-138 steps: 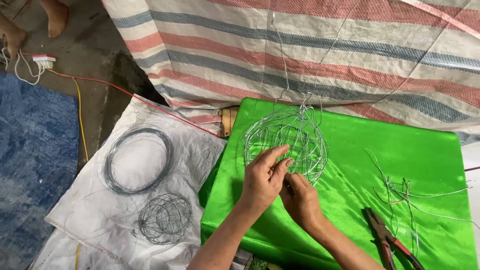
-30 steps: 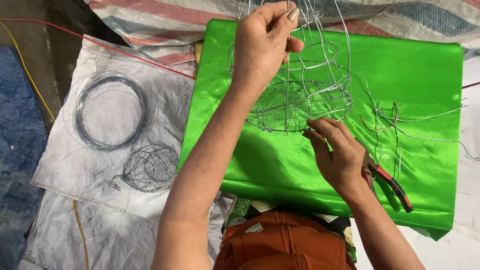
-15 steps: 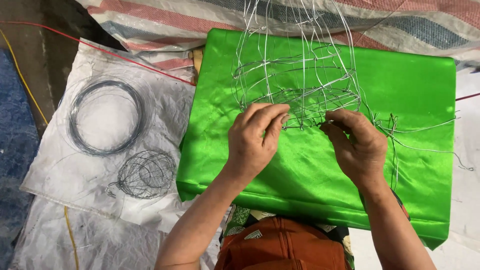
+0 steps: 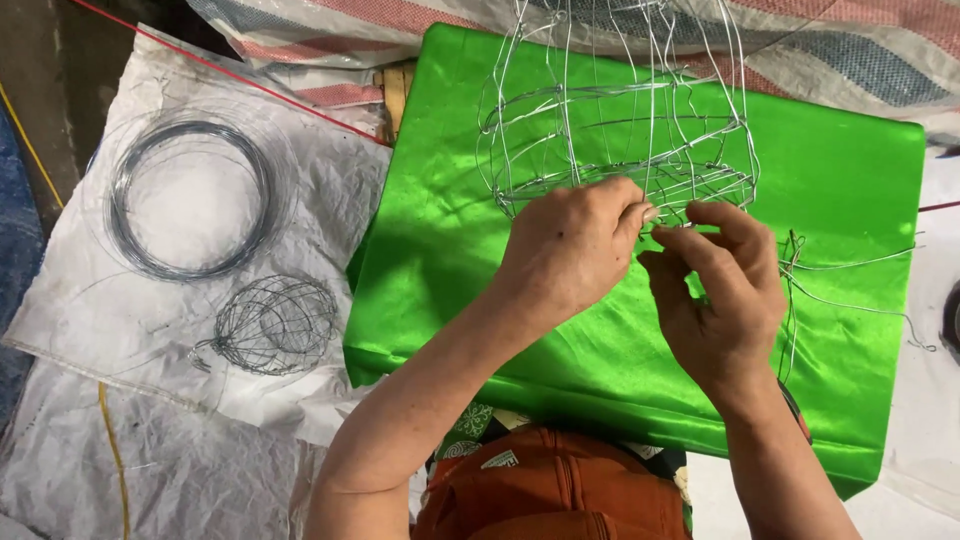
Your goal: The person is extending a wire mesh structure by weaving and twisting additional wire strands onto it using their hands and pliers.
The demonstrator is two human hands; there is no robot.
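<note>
**Two hands pinching at the rim of a wire cage on green cloth**

Near the middle of the green satin cloth (image 4: 450, 250), both hands are meeting at the lower rim of the silver wire frame (image 4: 615, 130). The frame is standing on the far half of the cloth, its hoops and upright ribs rising toward the far edge and running out of view at the top. The left hand (image 4: 570, 250) is lying knuckles-up, its fingertips closing on the frame's nearest hoop. The right hand (image 4: 720, 300) is facing it just beside, thumb and forefinger pinching at the same spot; it is probably gripping a thin wire end there, though the strand is too fine to make out. The fingertips of the two hands are almost touching.

Loose wire offcuts (image 4: 840, 270) are trailing across the cloth toward its right edge, just beyond the right hand. Off the cloth's left edge, a white woven sack (image 4: 330, 200) is lying flat and carrying a coil of dark wire (image 4: 190, 200) at its far part and a small dark wire ball cage (image 4: 270, 325) nearer the person, well apart from the hands. A red cord (image 4: 240, 75) is crossing the sack's far corner. A striped tarpaulin (image 4: 850, 50) is showing past the cloth's far edge, and orange clothing (image 4: 560, 495) is sitting below its near edge.
</note>
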